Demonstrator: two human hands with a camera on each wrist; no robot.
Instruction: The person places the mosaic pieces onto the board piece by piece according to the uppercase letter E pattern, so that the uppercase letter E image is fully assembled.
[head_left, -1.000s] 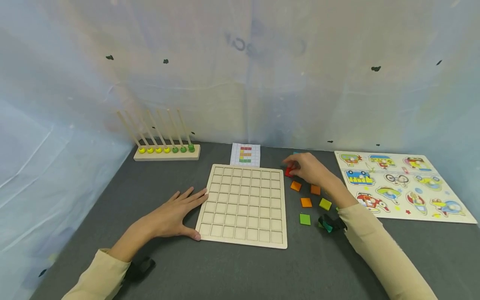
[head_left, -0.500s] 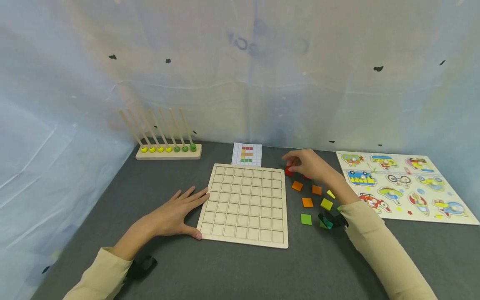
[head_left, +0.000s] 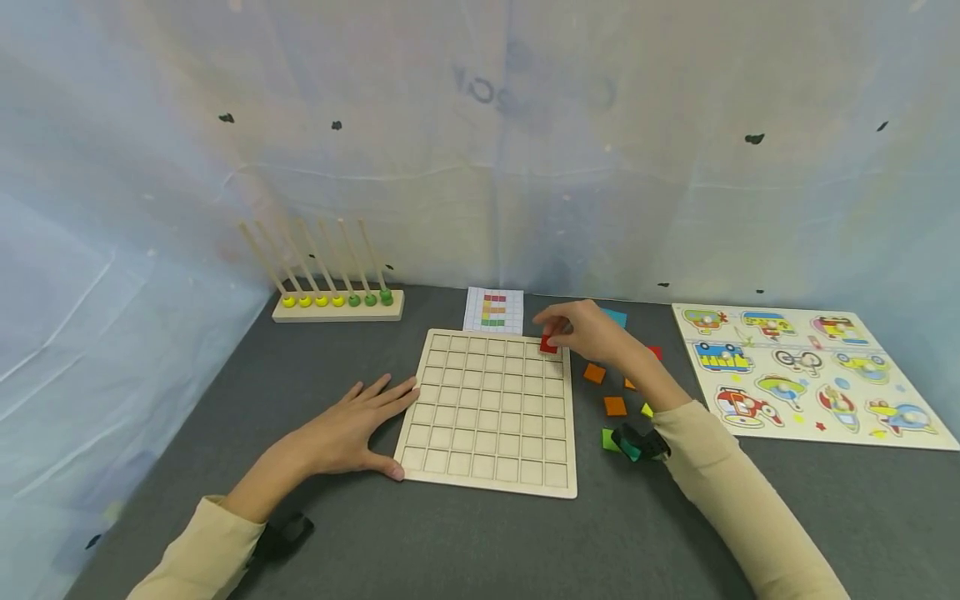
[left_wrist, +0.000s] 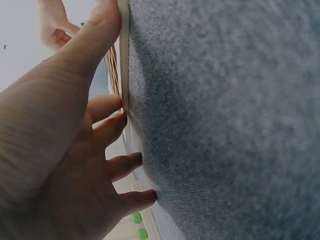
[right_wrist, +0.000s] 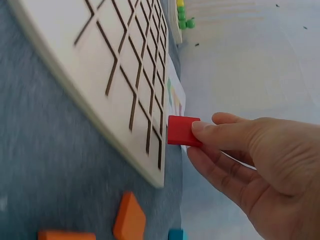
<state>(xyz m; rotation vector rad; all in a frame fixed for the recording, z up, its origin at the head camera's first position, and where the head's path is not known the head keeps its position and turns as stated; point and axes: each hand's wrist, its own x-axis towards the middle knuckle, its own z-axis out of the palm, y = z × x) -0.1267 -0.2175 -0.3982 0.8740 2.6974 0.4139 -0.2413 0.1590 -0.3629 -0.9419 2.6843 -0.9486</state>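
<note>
My right hand (head_left: 588, 332) pinches a red square tile (right_wrist: 182, 130) between thumb and fingers, at the far right corner of a wooden grid board (head_left: 487, 408). In the right wrist view the tile stands out beyond the fingertips, close to the board's edge. With fingers spread, my left hand (head_left: 348, 433) rests at the board's left side; its thumb and index finger touch the edge, as the left wrist view (left_wrist: 75, 150) also shows. The board's square cells hold no tiles that I can see.
Right of the board lie orange tiles (head_left: 615, 407), a green tile (head_left: 610, 440) and a blue tile (head_left: 615, 317). A printed pattern card (head_left: 492, 311) sits behind it. A bead rack (head_left: 337, 307) stands at back left, a vehicle puzzle (head_left: 810, 375) at right.
My right hand has moved left with the red tile, from the table beside the board to over its far right corner. The left hand stays in place.
</note>
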